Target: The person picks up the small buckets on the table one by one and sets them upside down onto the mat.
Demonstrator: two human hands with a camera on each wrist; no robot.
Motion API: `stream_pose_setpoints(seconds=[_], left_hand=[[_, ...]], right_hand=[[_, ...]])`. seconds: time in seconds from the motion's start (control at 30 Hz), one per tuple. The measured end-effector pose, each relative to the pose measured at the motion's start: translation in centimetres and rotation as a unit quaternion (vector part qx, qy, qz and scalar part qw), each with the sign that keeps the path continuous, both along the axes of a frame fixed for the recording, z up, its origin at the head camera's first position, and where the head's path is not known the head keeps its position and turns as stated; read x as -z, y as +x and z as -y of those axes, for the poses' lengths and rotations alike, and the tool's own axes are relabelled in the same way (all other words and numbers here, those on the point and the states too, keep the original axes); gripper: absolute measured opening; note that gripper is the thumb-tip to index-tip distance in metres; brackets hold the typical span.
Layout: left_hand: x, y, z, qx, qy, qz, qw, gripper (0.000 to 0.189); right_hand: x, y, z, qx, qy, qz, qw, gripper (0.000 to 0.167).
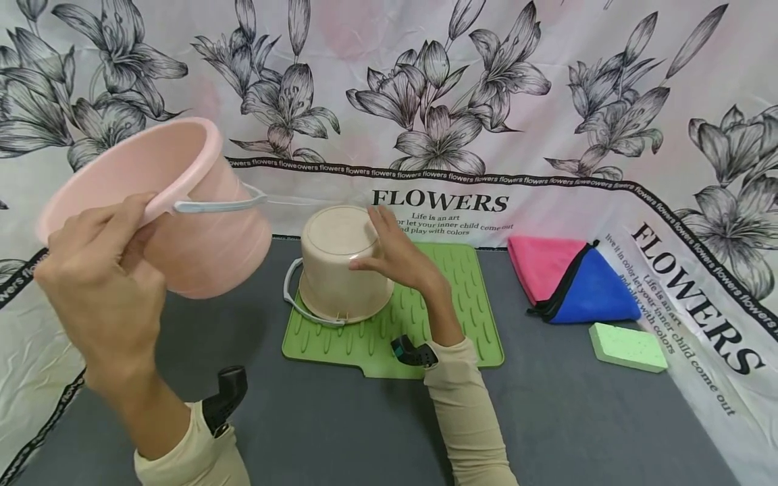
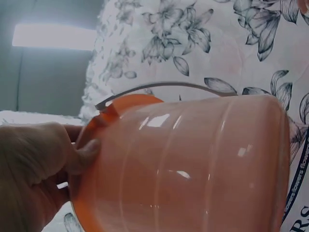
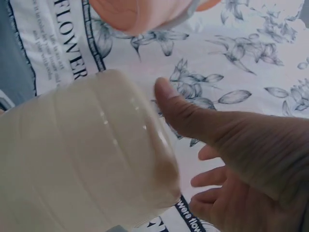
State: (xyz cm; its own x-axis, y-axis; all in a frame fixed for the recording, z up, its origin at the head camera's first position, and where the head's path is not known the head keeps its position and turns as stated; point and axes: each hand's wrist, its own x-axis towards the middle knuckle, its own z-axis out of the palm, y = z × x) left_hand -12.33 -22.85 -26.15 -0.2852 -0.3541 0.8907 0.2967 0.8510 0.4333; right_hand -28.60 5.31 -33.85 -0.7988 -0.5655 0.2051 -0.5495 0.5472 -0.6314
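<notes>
My left hand grips the rim of a pink bucket, held up and tilted at the left with its mouth towards me. In the left wrist view the thumb presses on the bucket's outer side below the rim, and its pale handle spans above. A cream bucket stands upside down on the green drying mat, its grey handle lying to the left. Beside this bucket's upturned base is my right hand, thumb and fingers spread; the right wrist view shows a gap between the thumb and the bucket.
To the right lie a pink cloth and a blue cloth with black edging. A pale green sponge sits in front of them. Behind the grey tabletop hangs a white flower-printed sheet.
</notes>
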Motion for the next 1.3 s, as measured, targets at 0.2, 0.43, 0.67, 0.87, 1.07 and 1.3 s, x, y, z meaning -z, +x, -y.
stream_pose_setpoints(seconds=[0.2,0.43,0.67,0.87,1.07,1.3], left_hand=[[-0.8,-1.2,-2.0,0.051,0.078,-0.105,0.9901,0.013],[-0.7,-2.4,-3.5,0.146,0.152,-0.159,0.9645,0.012],[0.0,-3.5,-4.5,0.248,0.169,-0.172,0.9383,0.009],[0.1,-4.0,-5.3,0.307,0.156,-0.197,0.9178,0.015],[0.2,-4.1,-6.0,0.358,0.157,-0.232,0.8909,0.014],[0.3,-4.4,-6.7,0.395,0.141,-0.235,0.8771,0.024]], right_hand=[[-1.0,0.6,0.0,-0.002,-0.095,-0.043,0.9945,0.089],[-1.6,1.1,-0.7,-0.068,-0.261,-0.023,0.9625,0.080],[-2.2,1.4,-2.0,-0.116,-0.308,0.003,0.9443,0.110],[-2.3,1.4,-2.8,-0.152,-0.358,0.036,0.9205,0.119],[-2.3,1.6,-3.5,-0.163,-0.381,0.067,0.9078,0.120],[-2.7,1.7,-4.4,-0.220,-0.386,0.064,0.8936,0.122]])
